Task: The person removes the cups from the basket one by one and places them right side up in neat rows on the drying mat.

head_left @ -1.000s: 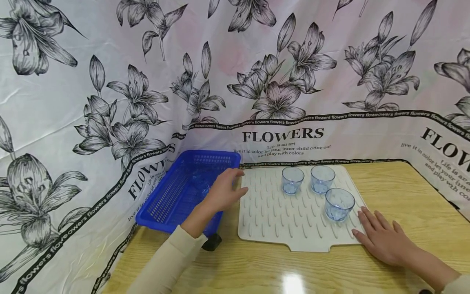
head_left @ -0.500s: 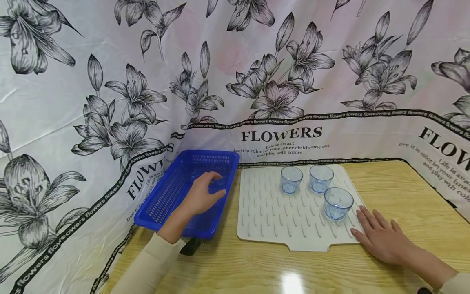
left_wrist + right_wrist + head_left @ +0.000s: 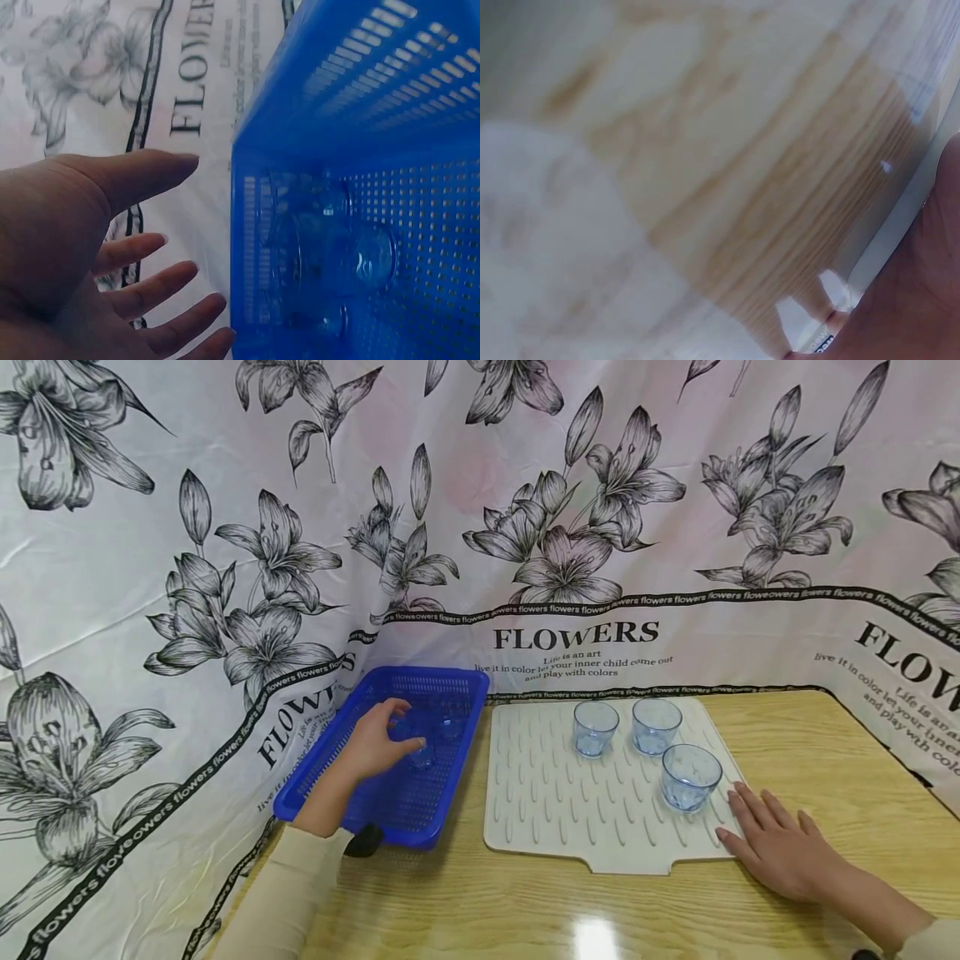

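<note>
My left hand hovers over the blue plastic basket, thumb and fingers spread apart with nothing between them. In the left wrist view the same hand is beside several clear blue glasses standing in the basket. On the white ridged drying mat stand three blue-tinted glasses: one at the back left, one at the back right and a wider one in front. My right hand lies flat, fingers spread, with its fingertips at the mat's right edge.
The light wooden table carries the basket at left and the mat in the middle. A white curtain printed with flowers hangs along the back and left sides, close behind the basket and mat.
My left hand has moved left, from beside the mat's left edge to above the basket, uncovering glasses inside it. The right hand and the three glasses on the mat stay put.
</note>
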Available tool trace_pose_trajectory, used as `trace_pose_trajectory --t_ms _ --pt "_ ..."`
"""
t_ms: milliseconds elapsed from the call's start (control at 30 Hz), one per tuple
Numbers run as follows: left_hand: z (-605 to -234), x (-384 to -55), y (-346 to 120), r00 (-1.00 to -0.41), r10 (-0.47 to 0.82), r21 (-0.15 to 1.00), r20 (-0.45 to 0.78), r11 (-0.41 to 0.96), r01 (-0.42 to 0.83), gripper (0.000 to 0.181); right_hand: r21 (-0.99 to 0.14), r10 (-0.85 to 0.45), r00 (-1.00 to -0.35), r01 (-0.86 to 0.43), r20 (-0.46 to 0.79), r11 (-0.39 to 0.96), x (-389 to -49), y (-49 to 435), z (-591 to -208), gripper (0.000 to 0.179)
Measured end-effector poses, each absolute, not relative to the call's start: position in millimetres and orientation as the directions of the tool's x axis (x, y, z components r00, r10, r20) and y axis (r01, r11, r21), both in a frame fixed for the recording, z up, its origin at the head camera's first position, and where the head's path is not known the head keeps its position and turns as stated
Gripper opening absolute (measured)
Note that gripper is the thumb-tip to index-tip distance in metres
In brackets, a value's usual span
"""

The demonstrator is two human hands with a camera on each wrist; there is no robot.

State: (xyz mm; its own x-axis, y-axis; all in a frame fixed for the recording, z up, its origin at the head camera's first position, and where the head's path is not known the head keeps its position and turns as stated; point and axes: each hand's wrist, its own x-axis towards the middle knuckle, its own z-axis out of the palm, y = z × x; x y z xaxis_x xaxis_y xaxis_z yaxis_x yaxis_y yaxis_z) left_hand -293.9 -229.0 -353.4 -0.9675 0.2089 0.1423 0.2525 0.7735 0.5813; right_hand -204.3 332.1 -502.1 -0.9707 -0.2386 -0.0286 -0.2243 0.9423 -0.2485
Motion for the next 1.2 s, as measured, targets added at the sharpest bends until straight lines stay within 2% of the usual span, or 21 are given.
trace_pose_trajectory --t_ms 133,300,600,900,1200 --pt "-353.5 -303.9 -236.7 -0.979 0.195 0.609 0.052 0.771 0.186 0.067 -0.242 -0.238 -0.971 -0.225 -0.023 0.944 -203.9 332.6 -502.1 0.08" --pt "-361.1 -317.5 -241.8 -0.989 0.149 0.64 0.004 0.759 0.117 0.073 -0.239 -0.236 -0.972 -0.223 -0.024 0.945 -203.7 333.2 -502.7 0.08" --pt "-384.5 -341.3 -247.9 -0.991 0.07 0.798 -0.112 0.601 -0.047 0.092 -0.228 -0.232 -0.972 -0.22 -0.026 0.948 -202.0 331.6 -502.5 0.079" --pt "-399.1 -350.5 -245.2 -0.988 0.004 0.848 -0.152 0.515 -0.129 0.094 -0.236 -0.231 -0.973 -0.219 -0.026 0.947 -200.3 329.4 -499.2 0.08" --pt "-408.1 -350.3 -241.2 -0.979 0.029 0.861 -0.2 0.482 -0.161 0.095 -0.237 -0.236 -0.972 -0.224 -0.023 0.945 -201.8 329.4 -501.5 0.08"
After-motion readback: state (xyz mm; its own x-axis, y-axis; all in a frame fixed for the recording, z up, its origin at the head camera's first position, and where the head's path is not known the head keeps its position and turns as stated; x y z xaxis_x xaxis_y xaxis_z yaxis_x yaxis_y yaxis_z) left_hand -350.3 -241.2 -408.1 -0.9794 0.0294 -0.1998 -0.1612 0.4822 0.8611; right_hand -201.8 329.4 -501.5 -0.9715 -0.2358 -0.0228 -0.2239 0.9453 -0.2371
